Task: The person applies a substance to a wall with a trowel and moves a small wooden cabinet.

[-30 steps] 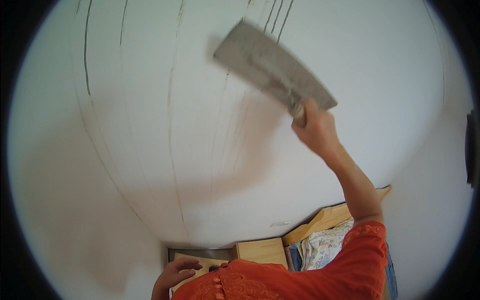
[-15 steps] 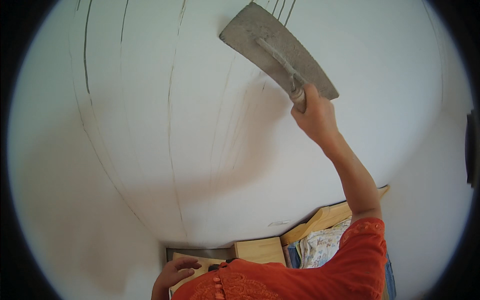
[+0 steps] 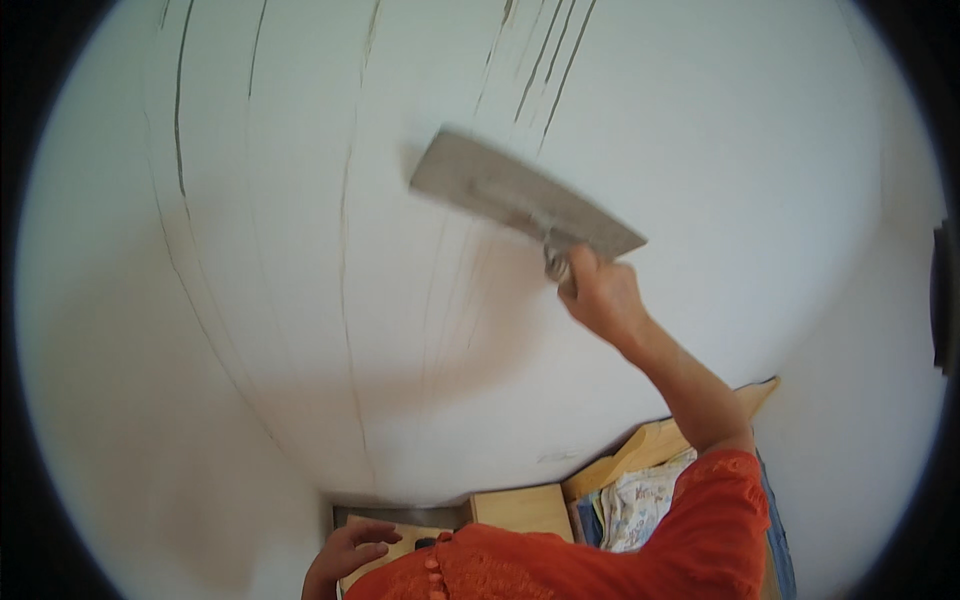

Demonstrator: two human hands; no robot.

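My right hand (image 3: 607,297) is wrapped round the handle of a wide grey plastering trowel (image 3: 480,175). The trowel's long blade lies against or just off the white wall (image 3: 700,150), tilted down to the right; I cannot tell whether it touches. Dark streaks (image 3: 565,70) run down the wall above the blade, and fainter brownish ones trail below it. Low at the left, my left hand (image 3: 358,548) holds nothing, its fingers slightly bent and apart, beside the front of my orange top.
Below the wall stands a light wooden cabinet (image 3: 520,508). Right of it is a wooden headboard (image 3: 640,450) with folded patterned bedding (image 3: 640,500) in front. A dark object (image 3: 941,300) sits at the far right rim. A wall corner runs along the right side.
My right hand has brought the trowel down and a little left, turning its blade flatter. More dark streaks now show above it. My left hand has barely moved.
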